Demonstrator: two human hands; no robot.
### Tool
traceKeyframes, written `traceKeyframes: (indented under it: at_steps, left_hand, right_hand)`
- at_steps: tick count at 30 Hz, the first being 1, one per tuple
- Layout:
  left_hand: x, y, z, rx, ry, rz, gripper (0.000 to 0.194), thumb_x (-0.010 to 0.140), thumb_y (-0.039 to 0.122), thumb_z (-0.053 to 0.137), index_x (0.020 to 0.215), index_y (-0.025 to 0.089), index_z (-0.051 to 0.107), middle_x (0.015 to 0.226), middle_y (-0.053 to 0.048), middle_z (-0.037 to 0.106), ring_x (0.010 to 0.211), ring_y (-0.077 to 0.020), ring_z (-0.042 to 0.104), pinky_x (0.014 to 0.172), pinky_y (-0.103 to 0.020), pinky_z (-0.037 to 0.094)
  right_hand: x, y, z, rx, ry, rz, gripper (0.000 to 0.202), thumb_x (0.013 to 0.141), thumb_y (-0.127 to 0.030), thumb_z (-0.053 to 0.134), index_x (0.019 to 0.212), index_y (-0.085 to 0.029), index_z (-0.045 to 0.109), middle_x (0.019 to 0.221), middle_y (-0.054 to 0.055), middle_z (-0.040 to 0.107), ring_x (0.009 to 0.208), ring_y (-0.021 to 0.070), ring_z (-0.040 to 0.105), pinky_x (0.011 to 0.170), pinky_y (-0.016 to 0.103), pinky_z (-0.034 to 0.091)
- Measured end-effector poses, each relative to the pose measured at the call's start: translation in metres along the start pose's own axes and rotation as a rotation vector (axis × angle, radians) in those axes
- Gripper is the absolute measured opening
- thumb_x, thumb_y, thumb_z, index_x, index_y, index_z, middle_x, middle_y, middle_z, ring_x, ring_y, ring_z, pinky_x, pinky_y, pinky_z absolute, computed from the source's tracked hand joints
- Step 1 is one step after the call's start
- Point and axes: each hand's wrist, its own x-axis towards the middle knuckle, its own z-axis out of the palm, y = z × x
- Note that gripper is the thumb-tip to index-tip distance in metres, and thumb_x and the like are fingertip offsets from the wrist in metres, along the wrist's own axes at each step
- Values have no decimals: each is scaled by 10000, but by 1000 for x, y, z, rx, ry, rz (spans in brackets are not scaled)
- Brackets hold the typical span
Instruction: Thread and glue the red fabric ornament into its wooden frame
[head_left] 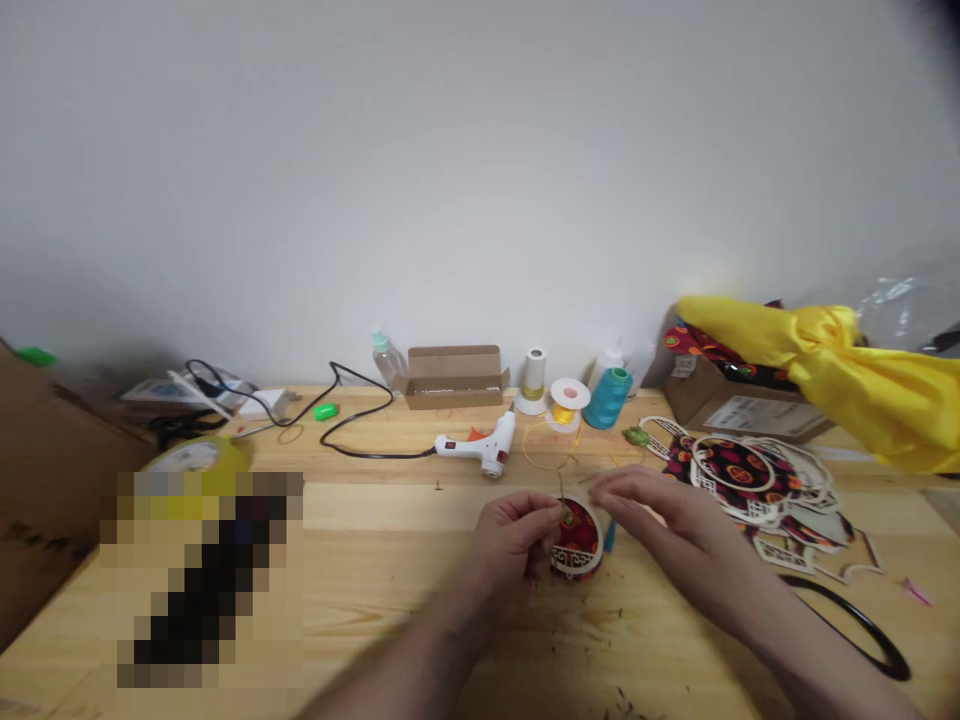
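A round ornament (577, 540) with dark red patterned fabric and a pale cut-out rim lies on the wooden table between my hands. My left hand (521, 540) is at its left edge, thumb and forefinger pinched on a thin cord (562, 488) that rises above the ornament. My right hand (664, 520) hovers to the right of the ornament, its fingertips together near the top edge; whatever they may hold is too small to make out. A bit of blue (610, 535), perhaps a tassel, shows under my right hand.
Behind the hands are a white glue gun (480, 445), an open cardboard box (454, 378), a yellow thread spool (565, 405) and a blue thread cone (609, 398). Fabric-backed cut-outs (739, 475) and a black ring (862, 620) lie right. Yellow tape (232, 455) is left.
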Motion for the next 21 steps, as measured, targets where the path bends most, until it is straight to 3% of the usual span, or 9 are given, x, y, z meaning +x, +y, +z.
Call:
traceKeyframes:
  at_steps: [3, 7, 11, 17, 21]
  left_hand:
    - [-1, 2, 2, 56, 2, 0, 185, 604, 296, 688, 626, 127, 614, 377, 82, 408, 303, -18, 277, 338, -180, 119]
    - [-2, 2, 4, 138, -41, 29, 212, 630, 326, 676, 660, 119, 644, 380, 84, 391, 306, -18, 273, 336, -182, 129]
    - [-1, -1, 4, 240, -50, 63, 205, 659, 320, 654, 657, 116, 655, 394, 74, 407, 319, -20, 271, 341, -183, 138]
    - [-3, -1, 5, 315, -99, 68, 222, 700, 338, 614, 679, 121, 655, 496, 22, 546, 348, -25, 276, 352, -184, 151]
    - [-5, 0, 9, 271, -43, 88, 198, 655, 323, 658, 634, 126, 649, 442, 49, 497, 350, -25, 272, 357, -181, 148]
  right_hand:
    - [24, 10, 8, 149, -52, 160, 217, 755, -354, 562, 818, -173, 663, 763, 37, 673, 729, 184, 600, 680, 304, 459]
    - [24, 19, 21, 375, -87, 282, 237, 671, -347, 648, 784, -139, 639, 669, 17, 642, 580, 124, 554, 563, 250, 435]
    - [20, 17, 24, 406, -86, 249, 191, 675, -309, 639, 629, -141, 563, 557, -22, 555, 515, 94, 495, 505, 221, 390]
    - [24, 13, 26, 416, -123, 275, 171, 755, -335, 517, 704, -182, 460, 527, -52, 494, 421, 81, 430, 412, 198, 325]
    - [27, 16, 25, 260, -57, 154, 175, 746, -266, 527, 620, -174, 446, 512, -62, 414, 481, 76, 387, 451, 192, 303]
